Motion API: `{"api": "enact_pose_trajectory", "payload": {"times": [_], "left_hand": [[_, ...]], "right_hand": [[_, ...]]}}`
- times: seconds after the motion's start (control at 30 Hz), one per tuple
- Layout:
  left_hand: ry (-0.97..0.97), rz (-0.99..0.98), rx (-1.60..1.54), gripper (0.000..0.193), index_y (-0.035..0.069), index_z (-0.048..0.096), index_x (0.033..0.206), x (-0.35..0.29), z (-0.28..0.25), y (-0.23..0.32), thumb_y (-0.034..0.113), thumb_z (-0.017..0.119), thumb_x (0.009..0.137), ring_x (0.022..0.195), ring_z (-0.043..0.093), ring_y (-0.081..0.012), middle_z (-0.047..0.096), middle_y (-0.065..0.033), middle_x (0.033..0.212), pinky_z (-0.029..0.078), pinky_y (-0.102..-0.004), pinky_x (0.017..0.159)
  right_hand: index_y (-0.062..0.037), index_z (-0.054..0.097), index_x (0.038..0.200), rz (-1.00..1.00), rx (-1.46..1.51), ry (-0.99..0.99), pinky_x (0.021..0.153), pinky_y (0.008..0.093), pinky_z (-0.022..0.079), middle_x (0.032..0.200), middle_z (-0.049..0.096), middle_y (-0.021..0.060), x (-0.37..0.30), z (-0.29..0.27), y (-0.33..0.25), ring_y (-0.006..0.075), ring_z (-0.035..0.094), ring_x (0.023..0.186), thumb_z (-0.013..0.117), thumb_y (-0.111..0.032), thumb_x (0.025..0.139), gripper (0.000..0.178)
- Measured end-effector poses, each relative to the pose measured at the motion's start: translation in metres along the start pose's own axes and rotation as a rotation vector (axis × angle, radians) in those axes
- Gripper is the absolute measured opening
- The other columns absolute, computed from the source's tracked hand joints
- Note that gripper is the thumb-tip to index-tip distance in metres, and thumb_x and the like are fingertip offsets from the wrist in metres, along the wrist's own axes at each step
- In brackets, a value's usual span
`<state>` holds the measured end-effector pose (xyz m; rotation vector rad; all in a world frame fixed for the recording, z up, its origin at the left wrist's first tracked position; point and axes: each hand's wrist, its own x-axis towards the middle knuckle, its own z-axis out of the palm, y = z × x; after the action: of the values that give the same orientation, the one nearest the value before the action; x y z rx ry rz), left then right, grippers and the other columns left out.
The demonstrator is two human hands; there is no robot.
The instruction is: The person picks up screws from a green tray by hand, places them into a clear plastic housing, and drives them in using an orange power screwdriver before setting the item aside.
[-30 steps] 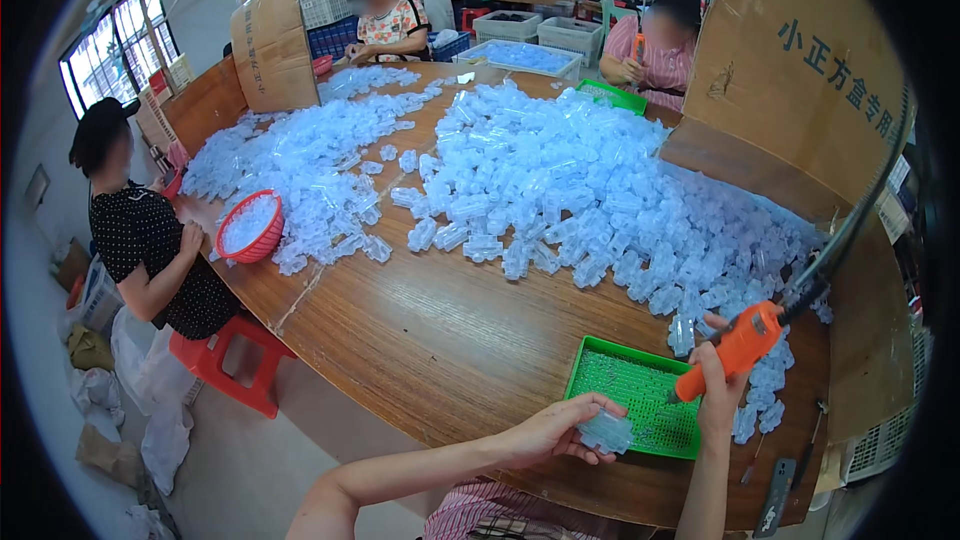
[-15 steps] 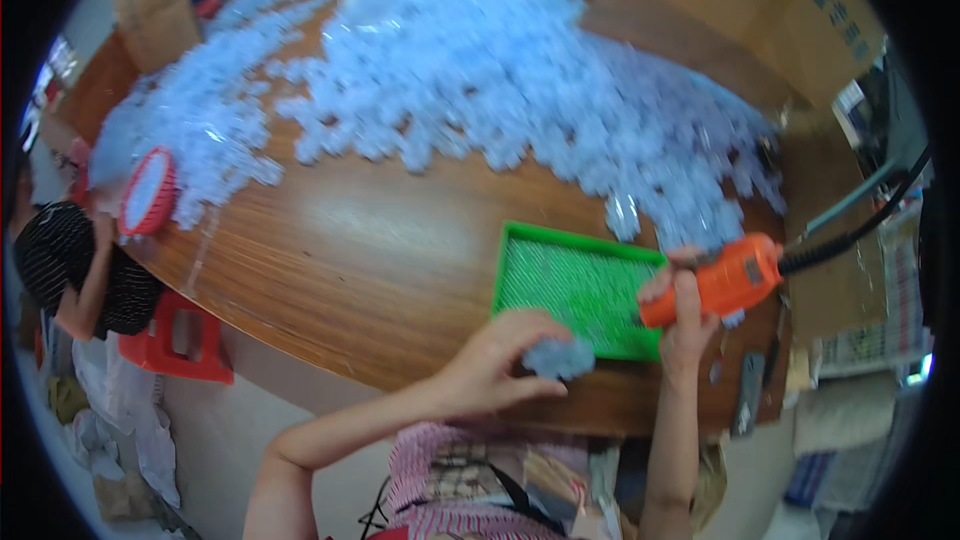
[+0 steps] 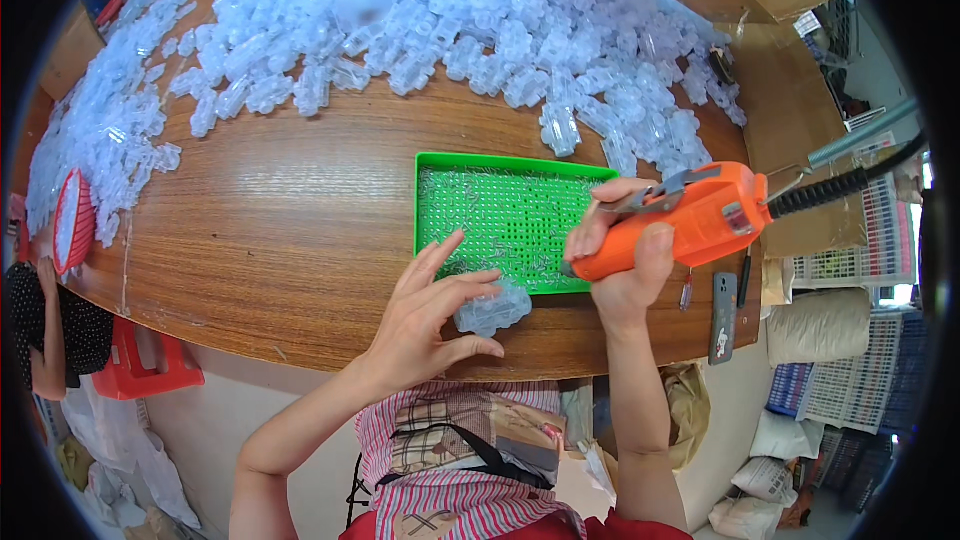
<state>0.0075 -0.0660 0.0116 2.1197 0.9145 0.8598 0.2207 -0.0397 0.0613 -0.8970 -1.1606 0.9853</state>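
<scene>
My left hand (image 3: pixel 415 320) is spread at the table's near edge, its fingers apart. A clear, lumpy plastic piece (image 3: pixel 495 310) lies between its thumb and fingertips; whether they press on it I cannot tell. My right hand (image 3: pixel 630 275) is wrapped round an orange electric screwdriver (image 3: pixel 685 220) with a metal lever and a black coiled cord. The tool's dark tip points left, over the near right part of a green tray (image 3: pixel 418 205). Small, shiny metal pieces that look like screws (image 3: pixel 465 185) are scattered over the tray's perforated bottom.
Clear plastic pieces (image 3: pixel 430 20) are heaped across the far side of the wooden table (image 3: pixel 270 230). A red basket (image 3: pixel 75 220) and another person's arm (image 3: pixel 47 340) are at the left. A dark, flat object (image 3: pixel 722 315) and a cardboard box (image 3: pixel 800 130) are at the right.
The view has tilted and shifted, so the table sits further up and left. My left fingers have spread wider beside the plastic piece. My right hand still grips the screwdriver.
</scene>
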Motion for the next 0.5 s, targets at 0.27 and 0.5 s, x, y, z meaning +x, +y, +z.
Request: {"api": "enact_pose_trajectory", "payload": {"times": [0.27,0.5], "left_hand": [[-0.018,0.005,0.111,0.051,0.009,0.061,0.106,0.008,0.003,-0.001,0.035,0.080,0.066,0.123,0.049,-0.0324,0.063,-0.0075,0.109,0.032,-0.0501,0.107],[0.030,-0.018,0.091,0.042,0.009,0.061,0.102,0.008,0.008,-0.003,0.022,0.080,0.067,0.103,0.059,-0.0246,0.062,-0.0061,0.097,0.034,-0.0464,0.104]], "right_hand": [[0.0044,0.055,0.102,-0.116,0.195,0.026,0.054,0.0256,0.047,0.067,0.056,0.0040,0.009,0.013,0.032,0.0118,0.056,0.058,0.062,-0.052,0.084,0.059],[0.0025,0.052,0.100,-0.100,-0.046,0.082,0.046,0.0309,0.041,0.059,0.046,0.0067,0.009,0.014,0.042,0.0155,0.045,0.052,0.050,-0.067,0.084,0.071]]}}
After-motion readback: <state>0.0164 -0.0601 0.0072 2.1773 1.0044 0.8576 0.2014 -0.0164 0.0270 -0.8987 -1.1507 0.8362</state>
